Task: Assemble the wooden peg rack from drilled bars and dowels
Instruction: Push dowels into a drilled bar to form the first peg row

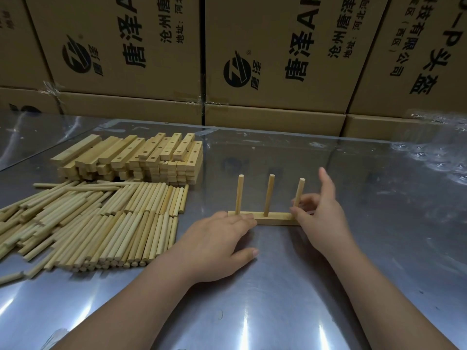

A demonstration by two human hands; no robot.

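Note:
A drilled wooden bar (274, 219) lies flat on the metal table (278, 286) with three dowels standing upright in it: left dowel (239, 194), middle dowel (268, 194), right dowel (300, 192). My left hand (214, 245) lies flat on the table with straight fingers touching the bar's left end. My right hand (318, 210) pinches the lower part of the right dowel, its forefinger raised.
A stack of drilled bars (131, 157) stands at the left back. In front of it lies a spread of several loose dowels (96, 223). Printed cardboard boxes (252, 59) wall off the table's far edge. Crumpled clear plastic (434, 152) lies at the right.

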